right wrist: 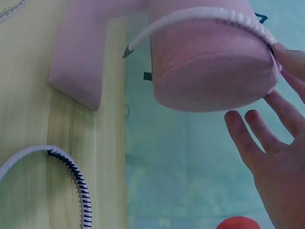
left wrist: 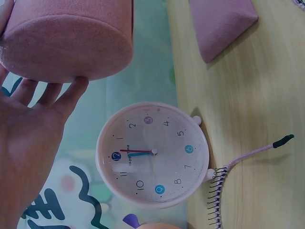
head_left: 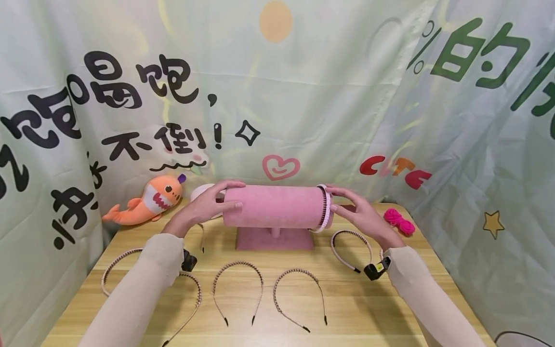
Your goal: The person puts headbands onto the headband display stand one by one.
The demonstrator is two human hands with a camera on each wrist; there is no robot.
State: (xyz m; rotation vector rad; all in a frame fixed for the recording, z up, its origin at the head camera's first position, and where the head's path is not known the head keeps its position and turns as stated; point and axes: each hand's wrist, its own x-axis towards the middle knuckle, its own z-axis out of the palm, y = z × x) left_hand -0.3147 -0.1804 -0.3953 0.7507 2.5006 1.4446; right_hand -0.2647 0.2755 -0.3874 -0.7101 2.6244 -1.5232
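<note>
A pink headband display stand with a padded horizontal roll stands at the back of the table. My left hand holds the roll's left end, thumb in front and fingers behind. A white headband with dark teeth inside sits around the roll near its right end. My right hand grips that headband at its upper front side, with some fingers spread past the roll's end in the right wrist view. One dark tip of the headband shows below the roll.
Several headbands lie on the wooden table, among them a front-middle headband and a right-hand headband. A round clock stands behind my left hand. An orange plush shark and pink yarn bundles lie at the back corners.
</note>
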